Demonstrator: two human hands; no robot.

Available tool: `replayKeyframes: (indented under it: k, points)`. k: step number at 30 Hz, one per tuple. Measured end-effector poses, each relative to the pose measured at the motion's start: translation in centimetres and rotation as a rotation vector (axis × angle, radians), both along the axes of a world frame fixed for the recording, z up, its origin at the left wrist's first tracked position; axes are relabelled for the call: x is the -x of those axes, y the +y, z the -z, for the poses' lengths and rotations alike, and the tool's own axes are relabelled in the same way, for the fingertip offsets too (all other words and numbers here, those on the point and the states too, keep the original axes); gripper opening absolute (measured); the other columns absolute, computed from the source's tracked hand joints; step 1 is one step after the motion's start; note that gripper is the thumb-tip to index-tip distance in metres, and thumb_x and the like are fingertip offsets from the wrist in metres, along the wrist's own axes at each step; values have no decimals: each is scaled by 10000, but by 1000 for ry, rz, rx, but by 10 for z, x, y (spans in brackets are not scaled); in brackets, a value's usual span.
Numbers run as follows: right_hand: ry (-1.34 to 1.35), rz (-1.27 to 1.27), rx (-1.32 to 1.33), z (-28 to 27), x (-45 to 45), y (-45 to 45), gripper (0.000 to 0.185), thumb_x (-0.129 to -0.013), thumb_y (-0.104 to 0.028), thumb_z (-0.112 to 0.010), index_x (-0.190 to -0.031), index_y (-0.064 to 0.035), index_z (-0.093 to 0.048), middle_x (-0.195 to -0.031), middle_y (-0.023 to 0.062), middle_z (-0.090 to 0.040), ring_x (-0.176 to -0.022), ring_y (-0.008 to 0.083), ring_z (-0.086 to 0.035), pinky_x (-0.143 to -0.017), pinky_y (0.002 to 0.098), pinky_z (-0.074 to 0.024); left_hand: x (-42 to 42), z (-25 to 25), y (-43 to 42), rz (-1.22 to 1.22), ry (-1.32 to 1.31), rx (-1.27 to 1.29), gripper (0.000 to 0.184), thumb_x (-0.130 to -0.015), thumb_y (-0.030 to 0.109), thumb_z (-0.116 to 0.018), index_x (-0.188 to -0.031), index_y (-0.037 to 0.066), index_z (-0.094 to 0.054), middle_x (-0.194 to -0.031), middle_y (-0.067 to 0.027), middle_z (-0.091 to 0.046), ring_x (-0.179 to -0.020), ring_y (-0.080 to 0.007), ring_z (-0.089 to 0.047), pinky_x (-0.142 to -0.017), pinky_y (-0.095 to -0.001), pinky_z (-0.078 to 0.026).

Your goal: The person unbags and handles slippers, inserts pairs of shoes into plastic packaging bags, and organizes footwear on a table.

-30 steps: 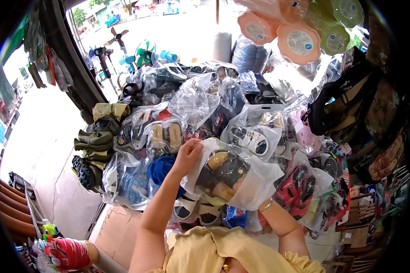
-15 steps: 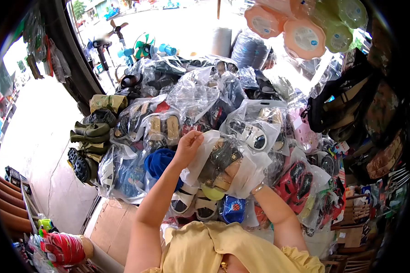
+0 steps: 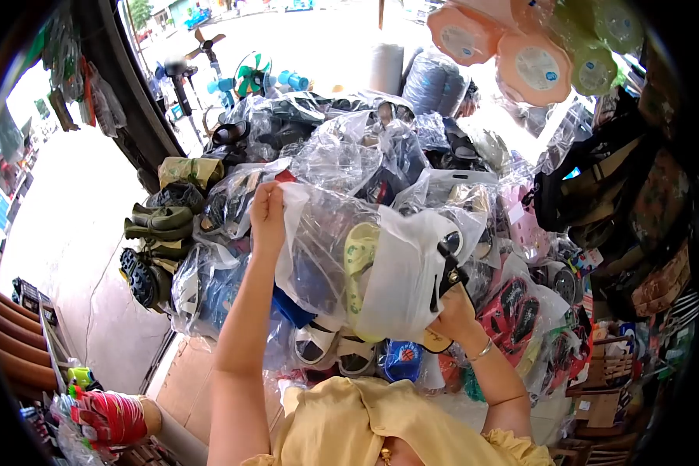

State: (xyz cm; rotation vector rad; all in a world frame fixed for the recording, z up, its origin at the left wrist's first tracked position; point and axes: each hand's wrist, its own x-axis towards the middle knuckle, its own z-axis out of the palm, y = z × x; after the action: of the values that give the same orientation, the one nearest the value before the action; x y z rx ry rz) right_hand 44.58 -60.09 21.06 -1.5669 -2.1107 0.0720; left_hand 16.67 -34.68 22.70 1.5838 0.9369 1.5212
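My left hand [image 3: 267,213] is closed in a pinch on the upper left edge of a plastic bag [image 3: 314,241], part clear and part milky white. The bag is spread wide in front of me. At its right side my right hand [image 3: 456,314] grips a pair of black sandals [image 3: 449,273] with tan soles and a gold-coloured fitting. Whether the sandals are fully outside the bag I cannot tell. A pale green slipper [image 3: 359,260] shows through the clear plastic, apparently behind it. Below the bag lie white-strapped sandals [image 3: 314,343] and a blue slipper [image 3: 402,359].
Bagged footwear is piled across the display, with red shoes [image 3: 509,311] at right and olive shoes [image 3: 159,221] at left. Backpacks [image 3: 598,179] hang at the right, and peach plastic items [image 3: 532,66] overhead. A spool of red cord [image 3: 116,419] stands lower left.
My left hand has moved up and left, stretching the bag wider. The black sandals, earlier in the middle of the bag, are now at its right side in my right hand.
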Motion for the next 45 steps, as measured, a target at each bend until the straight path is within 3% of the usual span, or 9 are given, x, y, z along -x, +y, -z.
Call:
replayKeyframes:
  k: [4,9,11,17,30,35,38,40,45]
  points:
    - [4,-238,-93,-2,26,15,490,-762,-202,-656,-1220,-64,-555,-1192,122,-587,-1118,312,-540,-1020,413,-352,-46,-47,-27,-31,-105,-239,101,-954,117,-506,-957,35,-565,-796,22,-488,-643,-53,-388,-588,-219,-363]
    - [960,-16,702,-25,48,48,542,-819,-231,-627,-1288,-17,-458,-1271,146,-512,-1178,290,-477,-1023,411,-345,-34,-100,-29,-31,7,-750,183,-969,144,-426,-948,11,-550,-857,-99,-595,-765,-168,-575,-723,-290,-459]
    - [17,189,-254,-44,26,28,540,-758,-150,-609,-1266,-22,-479,-1188,212,-532,-1133,380,-476,-1013,454,-333,10,-95,-5,-355,16,-627,193,-985,198,-442,-996,27,-531,-915,-72,-582,-808,-148,-554,-761,-282,-451]
    - [298,396,-182,-32,-23,3,395,-751,-48,-540,-1138,21,-570,-1118,246,-576,-1055,417,-520,-952,449,-375,130,-30,30,-645,11,-301,197,-960,198,-465,-1034,30,-535,-951,-86,-565,-889,-175,-537,-811,-295,-434]
    - [325,222,-145,0,-15,28,431,-758,-67,-558,-1182,7,-558,-957,240,-621,-914,390,-577,-846,420,-437,122,-126,-32,242,-581,-460,98,-914,221,-505,-970,164,-561,-1279,-87,-534,-1254,-296,-433,-1076,-498,-335]
    - [169,316,-170,44,-28,35,231,-758,-181,-613,-708,44,-600,-773,222,-599,-791,394,-562,-766,440,-440,135,-51,-14,61,296,-264,114,-894,109,-506,-845,88,-607,-1248,-171,-544,-1193,-315,-483,-1011,-393,-363]
    - [98,374,36,55,-26,38,243,-767,-149,-597,-875,68,-611,-861,249,-610,-816,400,-580,-764,447,-458,160,6,-6,-89,1029,-355,263,-823,-79,-496,-977,77,-642,-1229,-179,-539,-1211,-340,-456,-1035,-415,-326]
    - [44,358,32,72,-27,45,259,-764,-194,-607,-765,65,-596,-828,240,-606,-793,389,-578,-746,459,-455,150,11,-30,-314,1135,-398,297,-812,-66,-524,-1047,83,-626,-1196,-170,-552,-1191,-344,-463,-1032,-420,-324]
    - [5,415,158,65,-30,49,305,-756,-246,-613,-776,59,-609,-924,245,-596,-921,381,-547,-859,444,-423,62,-13,-126,228,858,-185,323,-802,78,-620,-1124,84,-595,-1195,-145,-546,-1169,-337,-470,-1010,-436,-354]
